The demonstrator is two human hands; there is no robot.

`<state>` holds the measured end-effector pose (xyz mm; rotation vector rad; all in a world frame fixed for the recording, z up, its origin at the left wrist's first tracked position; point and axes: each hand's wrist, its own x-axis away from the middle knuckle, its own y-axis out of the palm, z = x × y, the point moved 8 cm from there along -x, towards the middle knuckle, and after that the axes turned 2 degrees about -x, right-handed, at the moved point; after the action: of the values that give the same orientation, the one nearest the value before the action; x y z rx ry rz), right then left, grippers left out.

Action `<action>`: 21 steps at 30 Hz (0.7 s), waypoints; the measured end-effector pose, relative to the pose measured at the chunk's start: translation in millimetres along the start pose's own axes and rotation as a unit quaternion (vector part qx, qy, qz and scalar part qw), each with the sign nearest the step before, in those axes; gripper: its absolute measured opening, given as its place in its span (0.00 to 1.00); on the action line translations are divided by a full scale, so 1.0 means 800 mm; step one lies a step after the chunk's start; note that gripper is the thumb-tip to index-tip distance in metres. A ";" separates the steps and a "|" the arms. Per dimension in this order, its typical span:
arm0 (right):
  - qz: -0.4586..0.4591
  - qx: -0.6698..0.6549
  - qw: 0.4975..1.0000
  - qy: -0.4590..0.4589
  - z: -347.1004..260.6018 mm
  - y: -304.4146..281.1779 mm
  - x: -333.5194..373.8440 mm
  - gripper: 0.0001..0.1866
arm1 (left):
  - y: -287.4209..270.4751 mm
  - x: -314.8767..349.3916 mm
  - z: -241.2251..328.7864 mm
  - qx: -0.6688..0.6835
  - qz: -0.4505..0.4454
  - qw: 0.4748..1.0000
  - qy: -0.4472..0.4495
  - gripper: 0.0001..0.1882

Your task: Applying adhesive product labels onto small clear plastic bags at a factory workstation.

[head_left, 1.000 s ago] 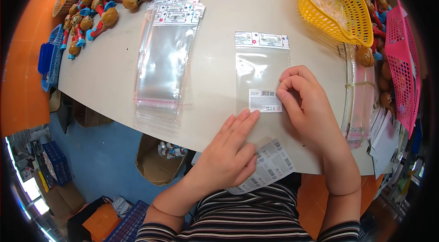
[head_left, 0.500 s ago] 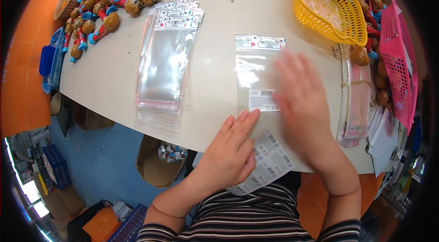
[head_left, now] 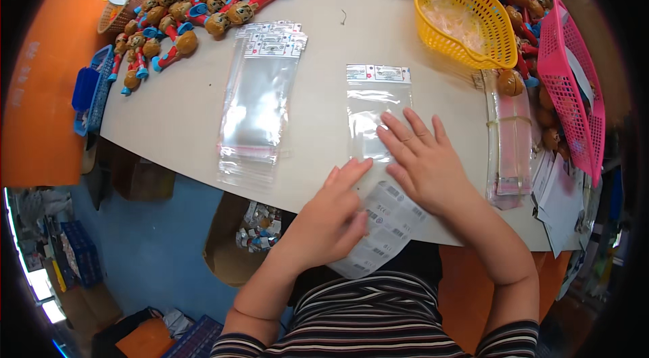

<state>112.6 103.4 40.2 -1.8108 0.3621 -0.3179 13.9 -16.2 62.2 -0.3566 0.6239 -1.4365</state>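
A single clear plastic bag (head_left: 364,102) with a printed header lies flat on the table (head_left: 324,87) before me. My right hand (head_left: 429,169) rests on its lower right part, fingers spread and flat, covering most of the pale sticker there. At the bag's bottom left corner, my left hand (head_left: 328,219) has its index finger stretched out and its thumb apart, with nothing held. Between my hands and over the table's near edge lies a curved sheet of pale printed stickers (head_left: 385,226). A stack of similar bags (head_left: 260,98) lies to the left.
Toy figures with brown heads (head_left: 216,23) are heaped at the far left and far right. A yellow basket (head_left: 466,54) holding small clear pieces stands at right, near a pink basket (head_left: 564,81). A banded bundle of bags (head_left: 510,145) lies below the yellow one.
My right hand has slowed from a blur and settled flat over the bag's sticker. My left hand has shifted slightly left. The whole view has tilted a little.
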 end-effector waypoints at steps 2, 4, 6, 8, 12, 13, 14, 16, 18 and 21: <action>0.011 0.028 0.999 0.034 0.026 -0.018 -0.004 0.27 | -0.030 0.017 -0.011 0.079 0.075 0.991 -0.077 0.06; 0.021 0.058 0.996 0.068 0.056 -0.041 0.012 0.28 | -0.047 0.040 -0.033 0.275 0.209 0.923 -0.168 0.10; 0.038 0.072 0.991 0.105 0.081 -0.061 0.028 0.26 | -0.053 0.044 -0.044 0.340 0.259 0.885 -0.183 0.10; 0.084 -0.062 0.986 0.131 0.069 -0.077 0.033 0.25 | -0.054 0.046 -0.062 0.417 0.313 0.830 -0.199 0.14; 0.047 -0.478 0.858 0.184 -0.011 -0.065 0.008 0.22 | -0.035 0.039 -0.068 0.481 0.312 0.793 -0.206 0.13; 0.047 -0.477 0.858 0.184 -0.021 -0.060 0.005 0.22 | -0.031 0.034 -0.061 0.479 0.308 0.798 -0.198 0.14; 0.119 -0.355 0.924 0.073 -0.043 -0.077 -0.001 0.21 | -0.028 0.030 -0.055 0.477 0.304 0.802 -0.192 0.14; 0.180 -0.225 0.956 -0.049 -0.081 -0.093 -0.001 0.21 | -0.028 0.029 -0.048 0.484 0.316 0.793 -0.190 0.14; 0.283 -0.052 0.956 -0.057 -0.102 -0.117 0.008 0.26 | -0.027 0.032 -0.052 0.493 0.334 0.782 -0.186 0.15; 0.143 -0.075 0.978 -0.130 -0.114 -0.084 0.013 0.25 | -0.026 0.030 -0.055 0.536 0.343 0.749 -0.188 0.15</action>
<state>91.3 36.1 129.1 -1.8884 0.4651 0.1508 -28.3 -36.4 35.1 0.4739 -0.4402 -0.7574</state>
